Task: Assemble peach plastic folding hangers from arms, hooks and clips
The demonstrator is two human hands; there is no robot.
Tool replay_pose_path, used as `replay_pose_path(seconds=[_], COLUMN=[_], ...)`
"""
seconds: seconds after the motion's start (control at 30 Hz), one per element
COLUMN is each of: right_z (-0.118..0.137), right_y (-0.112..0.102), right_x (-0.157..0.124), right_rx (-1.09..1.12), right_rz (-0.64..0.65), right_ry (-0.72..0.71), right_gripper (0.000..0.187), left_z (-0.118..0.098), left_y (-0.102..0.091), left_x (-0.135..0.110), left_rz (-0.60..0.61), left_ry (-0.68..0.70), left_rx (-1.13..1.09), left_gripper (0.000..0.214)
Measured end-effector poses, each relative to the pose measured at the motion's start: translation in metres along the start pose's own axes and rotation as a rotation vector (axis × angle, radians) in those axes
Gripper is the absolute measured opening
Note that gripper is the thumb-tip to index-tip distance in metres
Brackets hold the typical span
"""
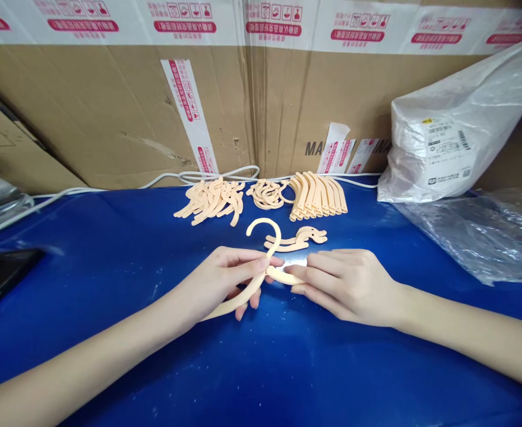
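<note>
Your left hand (pixel 225 279) lay at the middle of the blue tabletop (pixel 109 249), its fingers pinched shut around the hook piece (pixel 278 237) just below the curve, so that the hook stood clear at 12 o'clock of your knuckles and the long arm ran back under your palm toward 7 o'clock. Your right hand (pixel 345 284) came in from 3 o'clock with its fingers nearly closed, thumb tucked under, nipping the arm piece (pixel 282 276) by its end. That end touched the hook piece right at your left fingertips. Gripping both so near the meeting point looked like a way of keeping the two ends steady and lined up against each other. Both pieces sat low, at or just above the tabletop; I could not tell which. A few loose pieces (pixel 296 240) lay just beyond your hands at 12 o'clock, within easy reach. Farther out, three sorted lots stood in a row: a loose pile (pixel 211 201) at 11 o'clock, a heap of hooks (pixel 267 194) at 12, and a neat stack (pixel 318 196) at 1. A white cable (pixel 109 190) ran behind them along the foot of the cardboard boxes (pixel 109 118). A white bag (pixel 456 130) sat at 2 o'clock with a clear bag (pixel 478 231) in front of it, and a phone (pixel 3 273) lay at 9 o'clock.
</note>
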State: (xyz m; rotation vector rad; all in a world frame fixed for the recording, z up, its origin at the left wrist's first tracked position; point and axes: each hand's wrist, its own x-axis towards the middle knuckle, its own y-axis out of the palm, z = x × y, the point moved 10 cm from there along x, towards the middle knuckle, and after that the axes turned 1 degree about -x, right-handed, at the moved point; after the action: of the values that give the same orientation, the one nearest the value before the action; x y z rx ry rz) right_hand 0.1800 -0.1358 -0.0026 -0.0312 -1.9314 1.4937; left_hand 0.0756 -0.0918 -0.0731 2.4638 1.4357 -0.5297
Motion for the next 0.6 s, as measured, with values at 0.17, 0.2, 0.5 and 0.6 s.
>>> replay_pose_path(seconds=[0.17,0.2,0.5,0.6], right_z=[-0.008,-0.009,-0.024,-0.024], right_y=[-0.005,-0.006,-0.007,-0.006], right_x=[0.002,0.003,0.002,0.002], right_rx=[0.020,0.017,-0.028,-0.042], right_rz=[-0.037,-0.052,-0.050,-0.048], right_ry=[0.040,0.048,0.164,0.171], right_gripper=[0.025,0.024,0.025,0.025], left_z=[0.007,0.009,0.004,0.003], left_y=[0.000,0.000,0.003,0.004], left_x=[0.004,0.004,0.001,0.000], left_rz=[0.012,0.016,0.038,0.050], left_ry=[0.039,0.039,0.038,0.040], left_rx=[0.123,0.153,0.303,0.302], left_gripper=[0.038,0.039,0.039,0.038])
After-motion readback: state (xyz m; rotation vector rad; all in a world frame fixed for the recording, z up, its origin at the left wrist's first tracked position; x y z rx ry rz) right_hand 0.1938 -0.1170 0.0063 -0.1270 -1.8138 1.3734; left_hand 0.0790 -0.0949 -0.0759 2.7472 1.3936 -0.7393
